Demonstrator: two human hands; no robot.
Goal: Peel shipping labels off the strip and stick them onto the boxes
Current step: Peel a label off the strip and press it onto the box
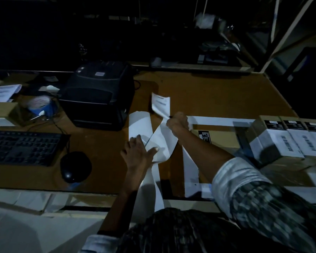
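Pinching a white printed paper label (161,105), the right hand (177,123) lifts it far from the long white backing strip (159,143), which the flat, released left hand (137,152) presses onto the brown worktop (217,95); labelled cardboard boxes (281,139) wait right.

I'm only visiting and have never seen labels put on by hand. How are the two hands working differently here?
The left hand lies flat with spread fingers, pressing the white strip onto the table; the right hand is curled, pinching a printed label. The left hand sits nearer the person, while the right hand reaches farther out and holds its label lifted off the strip. Both hands touch the same run of paper.
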